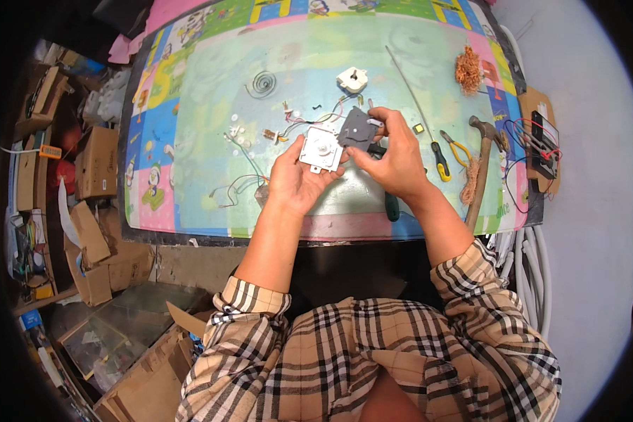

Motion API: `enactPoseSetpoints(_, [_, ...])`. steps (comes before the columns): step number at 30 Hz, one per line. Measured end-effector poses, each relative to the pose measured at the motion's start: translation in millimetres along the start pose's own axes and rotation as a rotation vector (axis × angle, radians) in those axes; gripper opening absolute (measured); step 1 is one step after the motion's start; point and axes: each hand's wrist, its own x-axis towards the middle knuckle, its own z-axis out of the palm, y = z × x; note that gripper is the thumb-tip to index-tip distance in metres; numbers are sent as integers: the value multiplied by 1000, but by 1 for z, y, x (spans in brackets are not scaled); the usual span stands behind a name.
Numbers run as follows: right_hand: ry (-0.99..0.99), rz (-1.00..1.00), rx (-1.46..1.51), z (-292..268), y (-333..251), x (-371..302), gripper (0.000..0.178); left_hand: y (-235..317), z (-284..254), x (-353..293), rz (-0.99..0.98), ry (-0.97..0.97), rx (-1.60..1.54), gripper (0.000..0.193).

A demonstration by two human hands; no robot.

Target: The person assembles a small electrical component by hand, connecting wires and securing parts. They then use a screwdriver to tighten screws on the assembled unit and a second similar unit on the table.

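Observation:
My left hand [295, 179] grips a small square metal-cased part [321, 149] with a round white centre, held above the colourful mat [190, 105]. My right hand [395, 156] holds a dark grey plate-like piece [357, 131] against the upper right of that metal part. Thin coloured wires [299, 125] trail from the parts toward the mat. Both forearms come up from the lower edge in rolled plaid sleeves.
On the mat lie a coiled spring [261, 83], a white square part [352, 79], small white bits [238, 133], a long thin rod [408, 84], a yellow-handled screwdriver [439, 160], pliers [458, 149], a hammer [482, 165] and copper wire clumps [468, 69]. Cardboard boxes [95, 162] crowd the left floor.

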Motion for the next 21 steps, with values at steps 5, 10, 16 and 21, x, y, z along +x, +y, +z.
enactPoseSetpoints(5, [-23, -3, -1, 0, -2, 0, 57, 1, 1, -1, -11, -19, -29, 36])
enactPoseSetpoints(10, [-37, -32, -45, -1, -2, 0, 56, 1, -2, 1, -20, -46, -21, 36])
enactPoseSetpoints(16, [-35, -68, 60, 2, -3, -1, 56, -2, -2, 0, -16, 26, 32, 38])
enactPoseSetpoints(21, [-142, -30, 112, -2, -1, 0, 55, -4, -1, 0, -78, 47, 64, 42])
